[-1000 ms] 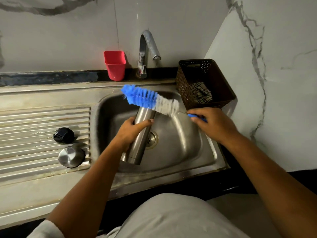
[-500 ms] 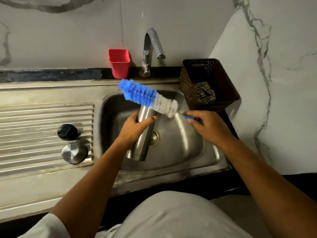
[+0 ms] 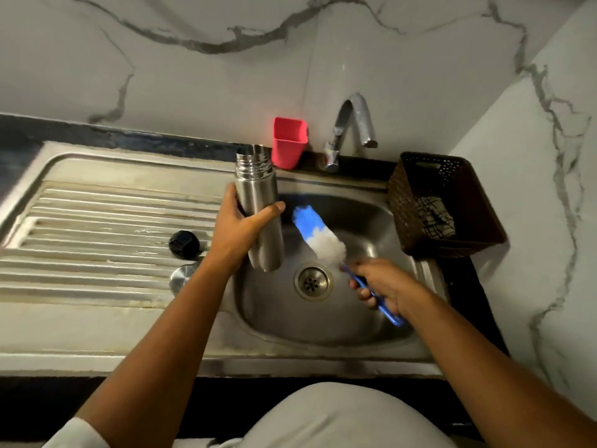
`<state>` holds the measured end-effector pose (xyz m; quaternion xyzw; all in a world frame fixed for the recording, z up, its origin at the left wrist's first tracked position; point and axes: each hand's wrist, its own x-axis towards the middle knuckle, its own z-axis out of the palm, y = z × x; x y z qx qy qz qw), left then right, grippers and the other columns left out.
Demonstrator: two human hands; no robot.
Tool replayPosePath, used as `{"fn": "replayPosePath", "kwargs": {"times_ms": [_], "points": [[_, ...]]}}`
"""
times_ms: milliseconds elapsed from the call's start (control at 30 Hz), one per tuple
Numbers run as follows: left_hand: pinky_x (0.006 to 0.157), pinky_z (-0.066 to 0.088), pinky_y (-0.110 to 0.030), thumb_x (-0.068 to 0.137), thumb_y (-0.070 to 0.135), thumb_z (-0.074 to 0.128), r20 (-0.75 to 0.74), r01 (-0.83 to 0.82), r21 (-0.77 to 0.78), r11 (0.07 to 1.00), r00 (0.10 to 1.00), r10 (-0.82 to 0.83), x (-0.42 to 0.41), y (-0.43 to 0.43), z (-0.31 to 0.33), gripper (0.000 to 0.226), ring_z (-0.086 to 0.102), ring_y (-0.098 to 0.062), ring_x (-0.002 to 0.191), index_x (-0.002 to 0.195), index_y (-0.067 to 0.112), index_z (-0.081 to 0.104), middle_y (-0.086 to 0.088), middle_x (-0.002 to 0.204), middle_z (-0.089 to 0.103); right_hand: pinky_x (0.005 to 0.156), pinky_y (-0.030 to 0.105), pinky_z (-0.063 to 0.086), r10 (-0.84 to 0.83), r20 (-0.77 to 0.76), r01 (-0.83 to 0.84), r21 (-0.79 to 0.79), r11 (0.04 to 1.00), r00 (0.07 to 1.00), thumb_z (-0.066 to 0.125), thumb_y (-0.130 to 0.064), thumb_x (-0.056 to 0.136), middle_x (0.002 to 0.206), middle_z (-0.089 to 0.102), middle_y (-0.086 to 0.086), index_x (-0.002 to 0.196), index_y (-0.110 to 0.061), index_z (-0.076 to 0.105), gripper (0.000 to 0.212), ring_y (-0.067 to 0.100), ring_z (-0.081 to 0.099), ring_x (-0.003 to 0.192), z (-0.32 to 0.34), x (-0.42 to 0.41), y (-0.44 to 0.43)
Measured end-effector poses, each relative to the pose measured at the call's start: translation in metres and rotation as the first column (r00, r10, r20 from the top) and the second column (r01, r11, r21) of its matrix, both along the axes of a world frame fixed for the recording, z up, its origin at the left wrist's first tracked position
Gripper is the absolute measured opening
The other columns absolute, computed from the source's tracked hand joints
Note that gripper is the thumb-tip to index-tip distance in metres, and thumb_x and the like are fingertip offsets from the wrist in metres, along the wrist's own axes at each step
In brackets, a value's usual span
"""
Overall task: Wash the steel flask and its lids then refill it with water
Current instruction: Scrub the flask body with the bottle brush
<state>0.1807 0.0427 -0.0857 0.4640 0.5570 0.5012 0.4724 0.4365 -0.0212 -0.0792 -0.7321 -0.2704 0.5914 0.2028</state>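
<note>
Left hand (image 3: 237, 227) grips the steel flask (image 3: 258, 208) upright above the sink's (image 3: 323, 321) left edge. Right hand (image 3: 384, 284) holds the bottle brush (image 3: 318, 236) over the basin, apart from the flask. Black lid (image 3: 184, 244) and steel lid (image 3: 181, 277) lie on the drainboard (image 3: 97, 227).

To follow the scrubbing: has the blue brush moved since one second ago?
Yes. The brush has come down from the far sink rim toward the drain, now right of the flask.

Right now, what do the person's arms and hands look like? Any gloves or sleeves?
No gloves: the left hand and the right hand are both bare, with no watch or bracelet showing. The left arm is bare up to a white sleeve at the picture's bottom edge. The right arm is bare throughout.
</note>
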Motion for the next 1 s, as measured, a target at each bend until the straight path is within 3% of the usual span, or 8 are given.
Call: {"fn": "replayPosePath", "kwargs": {"times_ms": [133,367,833,933,1000], "points": [[0.093,0.06,-0.043,0.069,0.027,0.095,-0.007,-0.114,0.069,0.991,0.993,0.115,-0.033,0.009,0.009,0.067,0.07,-0.013,0.103,0.124,0.027,0.056,0.005,0.114,0.072,0.033,0.016,0.026,0.024,-0.036,-0.028,-0.113,0.993,0.999,0.052,-0.02,0.105,0.066,0.052,0.004,0.091,-0.01,0.063,0.02,0.006,0.037,0.035,-0.016,-0.017,0.01],[0.094,0.058,-0.039,0.07,0.028,0.095,-0.114,-0.188,0.143,0.972,0.972,0.204,-0.081,0.026,0.014,0.071,0.068,-0.005,0.103,0.125,0.024,0.051,0.013,0.114,0.068,0.033,0.018,0.03,0.111,-0.044,-0.117,-0.182,0.976,0.993,0.053,-0.021,0.105,0.062,0.055,0.001,0.101,-0.008,0.067,0.02,0.006,0.04,0.038,-0.029,-0.037,0.023],[0.093,0.059,-0.043,0.07,0.038,0.094,-0.17,-0.254,0.086,0.963,0.949,0.265,-0.108,0.036,-0.009,0.072,0.067,-0.007,0.102,0.124,0.024,0.049,0.014,0.112,0.068,0.035,0.02,0.033,0.182,-0.031,-0.184,-0.214,0.959,0.983,0.055,-0.02,0.104,0.065,0.057,0.002,0.116,-0.005,0.068,0.023,0.008,0.043,0.041,-0.033,-0.045,0.036],[0.098,0.057,-0.045,0.07,0.04,0.094,-0.215,-0.225,0.036,0.974,0.95,0.228,-0.111,0.031,-0.012,0.082,0.065,-0.012,0.11,0.136,0.028,0.046,0.01,0.123,0.066,0.035,0.02,0.035,0.178,-0.033,-0.181,-0.216,0.959,0.983,0.055,-0.02,0.104,0.064,0.058,0.003,0.115,-0.005,0.069,0.023,0.008,0.045,0.041,-0.033,-0.046,0.036],[0.105,0.052,-0.045,0.07,0.041,0.094,-0.294,-0.196,-0.065,0.978,0.941,0.169,-0.117,0.025,-0.018,0.101,0.06,-0.017,0.119,0.151,0.029,0.034,0.004,0.137,0.06,0.035,0.02,0.036,0.176,-0.028,-0.177,-0.215,0.96,0.984,0.055,-0.019,0.104,0.063,0.058,0.003,0.114,-0.004,0.069,0.023,0.008,0.046,0.041,-0.031,-0.045,0.035]]}}
